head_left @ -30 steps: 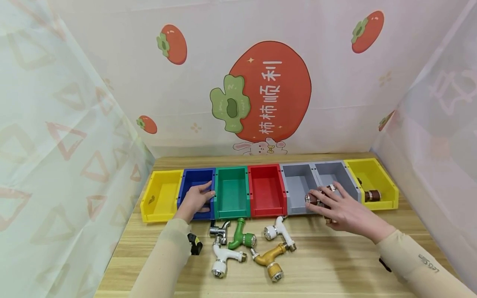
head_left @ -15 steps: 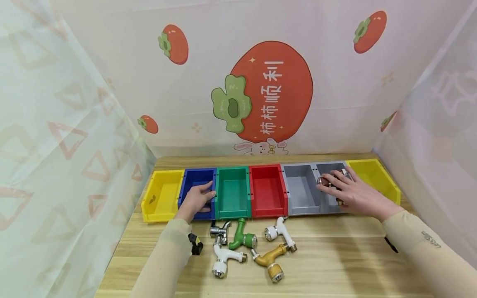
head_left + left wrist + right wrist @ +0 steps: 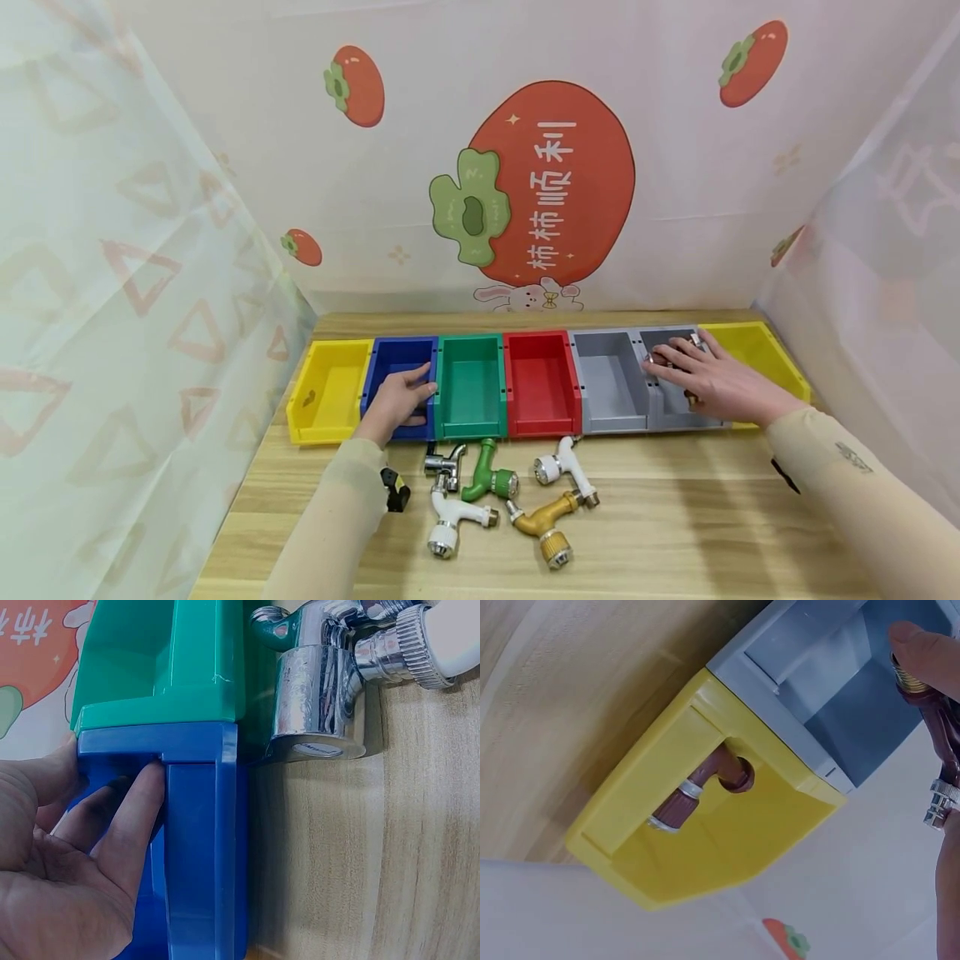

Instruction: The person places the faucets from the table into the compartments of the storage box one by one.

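My right hand (image 3: 723, 383) grips a brown tap (image 3: 941, 727) with a brass threaded end and a silver collar. It is over the right grey bin (image 3: 810, 742), and the fingers hide much of the tap in the head view. My left hand (image 3: 397, 404) reaches into the blue bin (image 3: 199, 847), its fingers extended against the inside of the wall beside the green bin (image 3: 161, 709). No loose item shows in that hand. Another brown tap (image 3: 679, 806) lies inside the right yellow bin (image 3: 742, 847).
On the table before the bins lie a chrome tap (image 3: 442, 465), a green tap (image 3: 483, 475), two white taps (image 3: 450, 517) and a gold tap (image 3: 543, 523). A red bin (image 3: 542, 383), a left grey bin (image 3: 611, 379) and a left yellow bin (image 3: 330, 383) complete the row.
My right hand has carried the brown tap to the right and farther back, from the front of the grey bins to over the right one. My left hand stays in place.
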A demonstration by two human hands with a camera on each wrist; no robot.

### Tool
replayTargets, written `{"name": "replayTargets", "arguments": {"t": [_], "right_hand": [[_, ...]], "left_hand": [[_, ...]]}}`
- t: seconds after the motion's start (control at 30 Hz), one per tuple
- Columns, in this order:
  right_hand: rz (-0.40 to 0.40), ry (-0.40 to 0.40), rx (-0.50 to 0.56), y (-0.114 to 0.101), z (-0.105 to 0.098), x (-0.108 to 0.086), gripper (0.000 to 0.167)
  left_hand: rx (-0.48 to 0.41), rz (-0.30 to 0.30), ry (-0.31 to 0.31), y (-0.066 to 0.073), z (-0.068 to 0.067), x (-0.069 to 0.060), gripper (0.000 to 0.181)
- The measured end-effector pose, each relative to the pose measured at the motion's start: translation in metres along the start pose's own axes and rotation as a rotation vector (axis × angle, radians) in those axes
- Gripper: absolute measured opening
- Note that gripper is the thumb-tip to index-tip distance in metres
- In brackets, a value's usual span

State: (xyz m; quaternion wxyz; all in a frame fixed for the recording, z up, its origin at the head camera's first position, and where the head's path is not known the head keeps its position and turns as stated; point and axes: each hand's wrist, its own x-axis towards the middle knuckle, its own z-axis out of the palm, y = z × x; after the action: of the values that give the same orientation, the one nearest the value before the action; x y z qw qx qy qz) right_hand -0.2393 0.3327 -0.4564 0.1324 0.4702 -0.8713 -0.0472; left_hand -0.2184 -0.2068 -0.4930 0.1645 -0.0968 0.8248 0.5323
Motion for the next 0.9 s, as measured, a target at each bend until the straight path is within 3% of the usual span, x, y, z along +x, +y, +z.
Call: {"name": "replayTargets", "arguments": {"t": [0.33,0.9], "right_hand": [[0.027,-0.051,0.040,0.005,-0.003,0.006,0.099],[0.016,-0.038,0.047,0.013,0.000,-0.006,0.097]], "left_hand": [[0.012,-0.008,0.005,0.002,0.001,-0.001,0.058],[0.007,-0.011,0.001,0.000,0.000,0.000,0.059]]}}
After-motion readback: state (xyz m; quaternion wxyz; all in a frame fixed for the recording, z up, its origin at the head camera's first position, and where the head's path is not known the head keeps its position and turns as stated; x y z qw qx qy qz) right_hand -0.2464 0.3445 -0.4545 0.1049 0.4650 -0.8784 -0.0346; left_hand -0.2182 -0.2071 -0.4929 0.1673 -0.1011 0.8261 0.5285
